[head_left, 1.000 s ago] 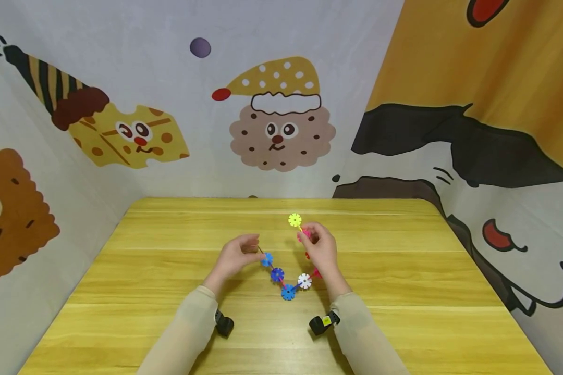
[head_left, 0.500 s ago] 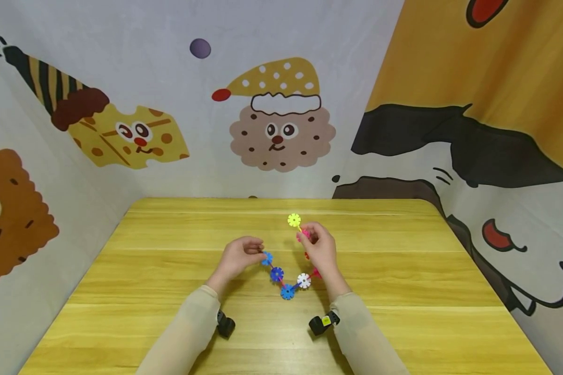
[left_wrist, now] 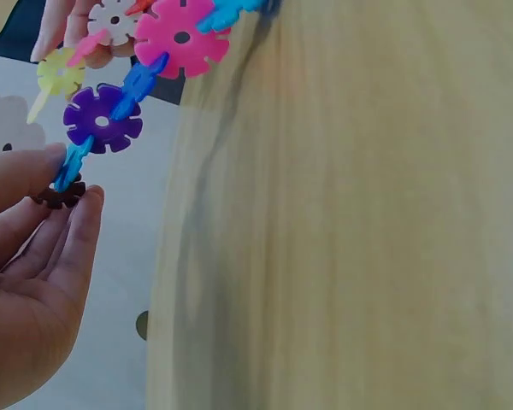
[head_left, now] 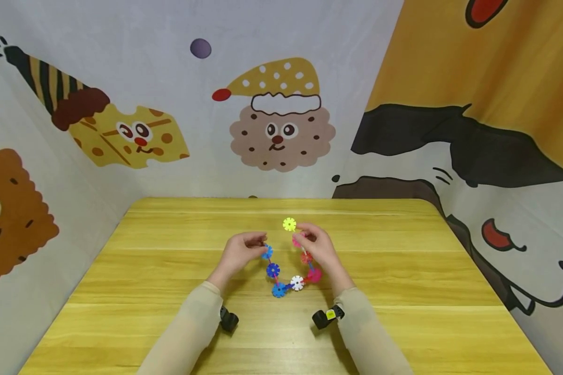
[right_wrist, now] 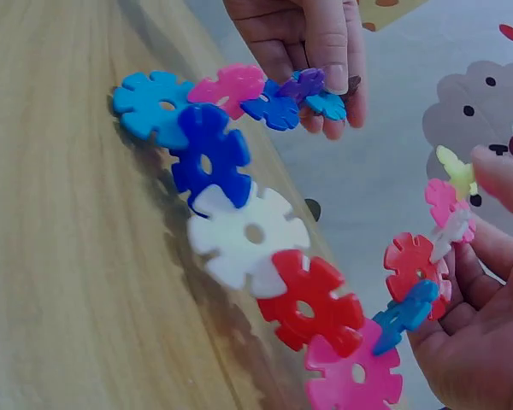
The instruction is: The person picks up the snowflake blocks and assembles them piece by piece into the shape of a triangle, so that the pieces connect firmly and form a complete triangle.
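Observation:
A chain of interlocking snowflake discs, notched plastic pieces in several colours, hangs in a U between both hands in the head view; its white disc (head_left: 297,283) is near the bottom. My left hand (head_left: 239,255) pinches one end, where the left wrist view shows a light blue disc (left_wrist: 70,166) and a dark brown disc (left_wrist: 64,196) at the fingertips. My right hand (head_left: 320,247) holds the other end by the pink disc (head_left: 297,240), partly hidden by the fingers. Beyond those fingers sticks out a yellow disc (head_left: 289,224), the last on that side.
A wood-grain table (head_left: 169,333) lies under the hands. Behind it hangs a cloth (head_left: 281,31) printed with cartoon food and animals. Black wrist cameras (head_left: 229,320) sit on both wrists.
The two chain ends have come closer together, the yellow disc moving left and slightly down. The chain's lower part has shifted left, and more red and pink discs show beside my right hand.

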Action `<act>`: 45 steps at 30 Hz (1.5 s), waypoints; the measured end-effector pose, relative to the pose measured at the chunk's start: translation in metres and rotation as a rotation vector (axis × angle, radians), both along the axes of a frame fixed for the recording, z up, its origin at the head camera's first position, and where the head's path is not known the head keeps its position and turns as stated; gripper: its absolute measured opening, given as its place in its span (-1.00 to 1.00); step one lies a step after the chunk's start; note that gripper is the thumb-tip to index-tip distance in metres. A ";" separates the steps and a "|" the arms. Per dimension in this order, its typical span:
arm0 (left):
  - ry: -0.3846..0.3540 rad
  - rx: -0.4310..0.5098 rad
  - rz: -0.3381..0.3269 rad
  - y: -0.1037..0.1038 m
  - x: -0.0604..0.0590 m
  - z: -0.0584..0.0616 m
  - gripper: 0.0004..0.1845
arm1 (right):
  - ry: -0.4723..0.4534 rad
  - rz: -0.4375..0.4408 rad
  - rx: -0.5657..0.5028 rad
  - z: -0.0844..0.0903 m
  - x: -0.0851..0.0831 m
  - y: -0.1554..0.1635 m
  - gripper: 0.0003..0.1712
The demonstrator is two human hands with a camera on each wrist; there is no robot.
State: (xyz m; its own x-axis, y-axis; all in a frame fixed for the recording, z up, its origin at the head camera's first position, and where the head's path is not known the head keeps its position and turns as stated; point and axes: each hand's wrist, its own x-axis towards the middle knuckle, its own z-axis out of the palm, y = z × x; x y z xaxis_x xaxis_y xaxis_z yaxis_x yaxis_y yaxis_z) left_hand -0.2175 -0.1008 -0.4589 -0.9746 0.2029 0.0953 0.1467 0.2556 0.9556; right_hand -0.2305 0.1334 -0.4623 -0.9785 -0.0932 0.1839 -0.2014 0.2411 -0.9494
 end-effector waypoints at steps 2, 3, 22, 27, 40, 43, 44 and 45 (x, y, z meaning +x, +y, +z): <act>0.000 0.004 -0.007 0.001 0.000 0.002 -0.54 | -0.024 0.012 -0.006 0.001 -0.001 0.002 -0.62; 0.001 0.005 -0.012 0.002 -0.001 0.003 -0.54 | -0.037 0.016 -0.007 0.002 -0.001 0.002 -0.62; 0.109 0.041 -0.090 0.025 -0.010 0.006 -0.62 | -0.039 -0.038 -0.029 0.013 -0.007 -0.006 -0.81; 0.133 0.037 -0.088 0.036 -0.008 0.005 -0.62 | -0.021 -0.045 -0.045 0.012 -0.008 -0.009 -0.83; 0.101 0.079 -0.066 0.051 -0.005 0.007 -0.57 | -0.022 -0.078 -0.101 0.010 -0.007 -0.011 -0.88; 0.072 0.100 -0.066 0.053 -0.003 0.008 -0.55 | -0.027 -0.081 -0.087 0.011 -0.005 -0.012 -0.88; 0.062 0.107 -0.065 0.053 -0.003 0.008 -0.54 | -0.025 -0.080 -0.078 0.011 -0.005 -0.011 -0.88; 0.052 0.113 -0.061 0.054 -0.003 0.008 -0.54 | -0.025 -0.078 -0.072 0.011 -0.005 -0.011 -0.87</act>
State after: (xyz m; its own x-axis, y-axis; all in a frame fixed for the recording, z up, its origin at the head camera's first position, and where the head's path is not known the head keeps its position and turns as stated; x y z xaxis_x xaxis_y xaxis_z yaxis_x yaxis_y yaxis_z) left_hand -0.2202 -0.0468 -0.4511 -0.9538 0.2469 0.1713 0.2090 0.1354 0.9685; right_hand -0.2355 0.1223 -0.4516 -0.9866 -0.0035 0.1633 -0.1611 0.1860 -0.9693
